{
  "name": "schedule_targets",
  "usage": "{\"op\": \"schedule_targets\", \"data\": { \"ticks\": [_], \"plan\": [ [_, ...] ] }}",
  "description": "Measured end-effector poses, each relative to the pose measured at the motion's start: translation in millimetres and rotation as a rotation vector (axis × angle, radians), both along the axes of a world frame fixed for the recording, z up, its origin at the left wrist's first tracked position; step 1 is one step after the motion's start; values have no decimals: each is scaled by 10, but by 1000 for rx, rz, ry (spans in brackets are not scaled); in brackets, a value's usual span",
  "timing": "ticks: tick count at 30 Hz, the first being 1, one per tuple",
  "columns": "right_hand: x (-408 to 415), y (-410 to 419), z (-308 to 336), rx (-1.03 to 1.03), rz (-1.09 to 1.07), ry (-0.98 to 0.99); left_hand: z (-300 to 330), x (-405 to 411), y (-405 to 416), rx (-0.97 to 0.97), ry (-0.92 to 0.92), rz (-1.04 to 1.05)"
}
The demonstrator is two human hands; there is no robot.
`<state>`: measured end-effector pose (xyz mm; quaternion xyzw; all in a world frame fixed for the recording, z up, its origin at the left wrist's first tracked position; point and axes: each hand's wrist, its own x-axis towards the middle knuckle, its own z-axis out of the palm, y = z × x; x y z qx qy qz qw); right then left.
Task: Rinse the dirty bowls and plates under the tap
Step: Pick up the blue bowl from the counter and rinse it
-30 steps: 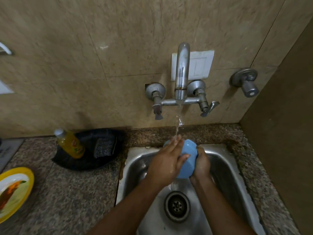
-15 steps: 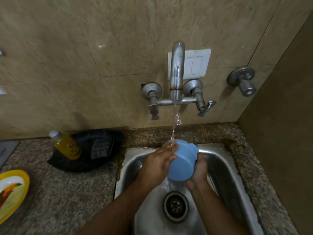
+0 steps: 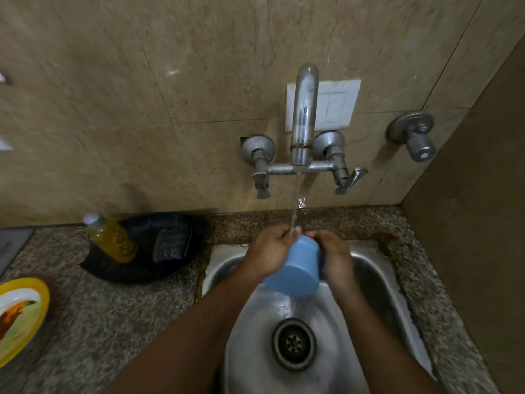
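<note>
Blue bowl (image 3: pixel 292 273) under running tap (image 3: pixel 303 115).
Left hand (image 3: pixel 270 251) and right hand (image 3: pixel 335 255) both grip the bowl above the sink (image 3: pixel 380 282).

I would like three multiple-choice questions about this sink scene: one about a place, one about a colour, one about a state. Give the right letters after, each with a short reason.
1. Where does the yellow bottle stand?
A. inside the sink
B. in the black tray left of the sink
C. on the yellow plate

2. What colour is the bowl held under the tap?
A. blue
B. red
C. white

3. What is the state of the tap?
A. off and dry
B. running
C. covered by a cloth

Answers:
1 B: the yellow bottle leans in the black tray, beside a scrub pad.
2 A: the bowl between the left hand and right hand is blue.
3 B: a stream of water falls from the tap onto the bowl's rim.
</note>
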<state>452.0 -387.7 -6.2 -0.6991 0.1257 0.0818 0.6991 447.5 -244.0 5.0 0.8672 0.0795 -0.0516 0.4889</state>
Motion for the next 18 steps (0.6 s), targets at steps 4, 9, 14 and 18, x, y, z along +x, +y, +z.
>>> {"op": "schedule_targets", "data": {
  "ticks": [4, 9, 14, 18],
  "plan": [
    [52, 92, -13, -149, -27, 11, 46, 68, -109, 85, -151, -37],
    [24, 43, -77, 466, -131, 293, -43, -44, -19, -304, -182, 107],
    [21, 77, -197, 854, -164, 338, -93, -203, 175, -731, 88, 317],
    [3, 161, -258, 849, -123, 373, -34, -215, 172, -783, 151, 348]
  ]
}}
